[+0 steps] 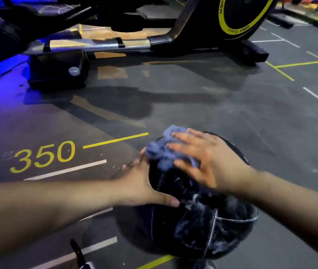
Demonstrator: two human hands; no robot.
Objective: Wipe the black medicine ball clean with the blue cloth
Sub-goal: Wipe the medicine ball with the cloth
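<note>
Flat-fingered right hand (209, 162) presses blue cloth (163, 150) on black medicine ball (173, 230) far top; left hand (140, 184), spread, seemingly braces it. White smears (230, 208) lie nearer.

Place: a gym.
Machine: an exercise machine (96, 44) with a yellow-ringed flywheel (245, 14) marked "MBH".
Floor: dark rubber floor (212, 113), yellow and white painted lines, number "350" (43, 156).
Gear: black medicine ball (193, 230).

From my remote seat the right grip (210, 162) is blurred and covers part of the blue cloth (161, 152), the fingers of the left grip (138, 185) slip out of sight round the black medicine ball (193, 226), and the bottom edge cuts off a dark object (77, 251).
</note>
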